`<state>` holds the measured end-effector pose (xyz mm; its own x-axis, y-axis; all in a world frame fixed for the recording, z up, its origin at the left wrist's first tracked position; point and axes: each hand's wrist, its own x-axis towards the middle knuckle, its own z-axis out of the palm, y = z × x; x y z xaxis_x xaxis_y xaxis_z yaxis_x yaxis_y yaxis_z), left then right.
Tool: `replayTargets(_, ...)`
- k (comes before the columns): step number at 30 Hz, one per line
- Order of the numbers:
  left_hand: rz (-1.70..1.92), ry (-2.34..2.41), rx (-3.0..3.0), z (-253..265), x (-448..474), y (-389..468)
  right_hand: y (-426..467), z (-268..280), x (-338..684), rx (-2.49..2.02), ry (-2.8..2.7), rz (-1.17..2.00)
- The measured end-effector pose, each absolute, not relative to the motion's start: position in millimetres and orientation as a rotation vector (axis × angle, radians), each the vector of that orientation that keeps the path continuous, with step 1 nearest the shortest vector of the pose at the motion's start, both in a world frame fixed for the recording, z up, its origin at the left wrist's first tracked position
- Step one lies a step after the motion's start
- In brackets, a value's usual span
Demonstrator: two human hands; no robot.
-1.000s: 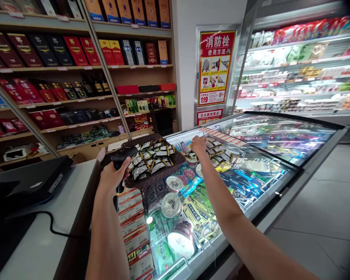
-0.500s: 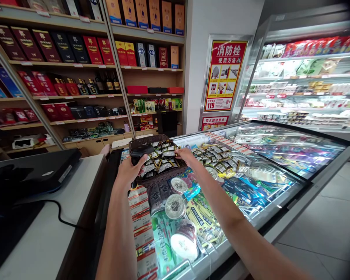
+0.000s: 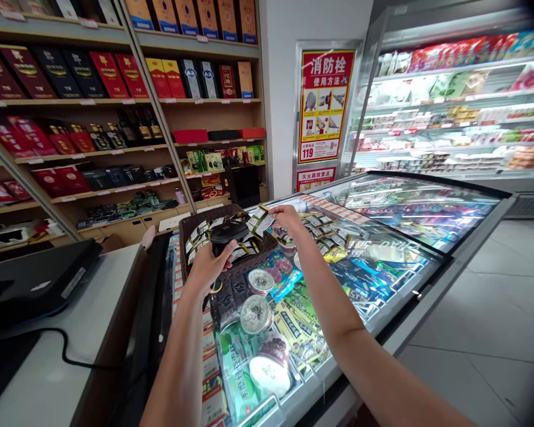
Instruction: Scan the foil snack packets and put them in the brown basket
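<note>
My left hand (image 3: 210, 264) is wrapped around the grip of a black handheld barcode scanner (image 3: 229, 232), its head tipped over a brown woven basket (image 3: 251, 260). Small packets (image 3: 199, 235) in white, green and gold wrappers fill the basket. Between thumb and fingers, my right hand (image 3: 286, 218) pinches one such snack packet (image 3: 260, 222) by its right end. That packet is raised above the basket's right side, close to the scanner head. The basket rests on the glass top of a chest freezer (image 3: 360, 207).
Under the glass lie ice cream tubs (image 3: 255, 314) and bagged ices (image 3: 296, 332). On the left, a counter (image 3: 115, 296) bears a black device (image 3: 40, 279) with a cable. Shelves of boxed goods (image 3: 115, 74) stand behind; a lit display fridge (image 3: 454, 118) is at right.
My right hand has lifted a packet out of the basket. The scanner in my left hand has moved right, over the basket. The camera view has turned slightly right.
</note>
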<state>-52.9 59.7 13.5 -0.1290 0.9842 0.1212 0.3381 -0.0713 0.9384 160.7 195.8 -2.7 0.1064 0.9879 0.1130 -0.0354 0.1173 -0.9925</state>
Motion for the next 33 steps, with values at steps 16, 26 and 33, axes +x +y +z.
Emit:
replayTargets(16,1.163,1.558,1.533,10,-47,62,197,3,165,-1.186,-1.182,1.046)
replayTargets(26,1.17,1.549,1.467,19,-48,57,217,-17,204,-1.6,-1.295,0.381)
replayTargets(33,1.295,1.611,1.377,21,-85,58,217,-25,214,-1.83,-1.366,0.288)
